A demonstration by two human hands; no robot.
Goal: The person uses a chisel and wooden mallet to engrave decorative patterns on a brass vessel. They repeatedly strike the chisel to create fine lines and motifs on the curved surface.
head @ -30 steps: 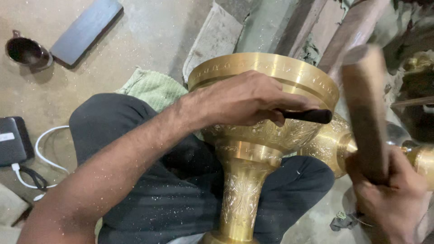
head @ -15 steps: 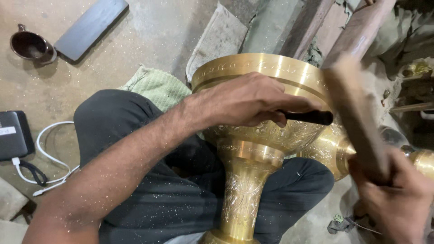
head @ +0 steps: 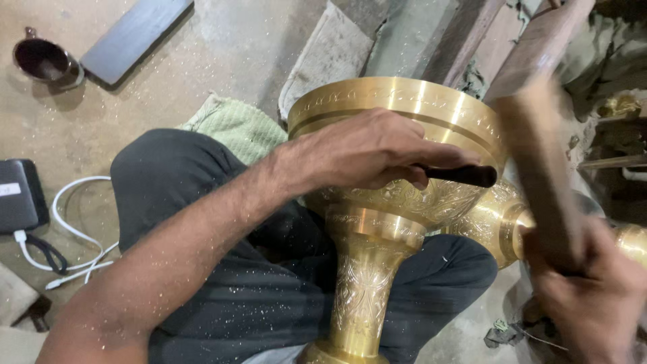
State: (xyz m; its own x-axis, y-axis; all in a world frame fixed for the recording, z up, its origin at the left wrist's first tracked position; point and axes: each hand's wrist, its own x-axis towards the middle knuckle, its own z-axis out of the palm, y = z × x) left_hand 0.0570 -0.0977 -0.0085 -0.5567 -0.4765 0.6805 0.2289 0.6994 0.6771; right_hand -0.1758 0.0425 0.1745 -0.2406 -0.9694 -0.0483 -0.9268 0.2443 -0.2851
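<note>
Lap: dark trousers [head: 269, 296], flecked with pale metal filings, made the bed for the work; the person sat low with knees spread so the piece lay between them
Brass vessel [head: 397, 202]: a tall goblet-shaped stand with engraved stem and wide bowl, tilted across the lap, its foot toward the body and its rim [head: 404, 91] pointing away, so the bowl's side faced the tool
Left hand [head: 377, 152]: curled closed around a dark punch [head: 465, 175], knuckles up, heel pressed on the bowl's rim; that rest seemed meant to steady the punch tip against the engraved band under the rim
Dark punch: held roughly level, its free end sticking out to the right, clear of the fingers and open to a blow
Right hand [head: 593, 296]: wrapped tight on the handle of a wooden mallet [head: 539, 162], low at the frame's right edge
Wooden mallet: blurred, its head raised above and just beside the punch's free end
Second brass piece [head: 502, 222]: lay behind the bowl, touching or nearly so; I could not tell which
Green cloth [head: 232, 125]: folded on the floor beside the knee, seemingly as padding
Cable and black box [head: 20, 195]: white lead coiled at the left, well apart from the work
Metal cup [head: 44, 61] and dark slab [head: 135, 37]: farthest off, set on the dusty floor out of the mallet's way
</note>
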